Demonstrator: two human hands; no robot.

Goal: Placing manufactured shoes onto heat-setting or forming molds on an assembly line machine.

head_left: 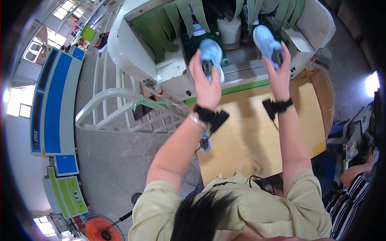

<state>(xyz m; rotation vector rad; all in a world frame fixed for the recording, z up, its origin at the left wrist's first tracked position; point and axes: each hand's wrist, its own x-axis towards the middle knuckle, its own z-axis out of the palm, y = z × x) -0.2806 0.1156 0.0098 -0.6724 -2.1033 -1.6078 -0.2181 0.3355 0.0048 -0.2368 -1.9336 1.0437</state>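
Observation:
In my left hand [208,88] is a light blue shoe [212,51], toe pointing away, my fingers and thumb closed around its heel end. A matching light blue shoe [263,37] is gripped the same way by my right hand [278,78]. Both shoes are at the mouth of a white machine [132,38], just in front of its hanging green strips [173,22]. Deeper in the opening, another shoe [198,29] sits on the green perforated bed [192,45], partly behind the strips. One more blue-grey shoe [205,144] lies at the wooden table's left edge, partly hidden by my left forearm.
A wooden table [237,140] stands between me and the machine. White tubular racks [114,93] are to the left, with a dark shoe [101,41] farther back. An orange fan [102,229] is at lower left. Another person's hand [368,160] shows at right.

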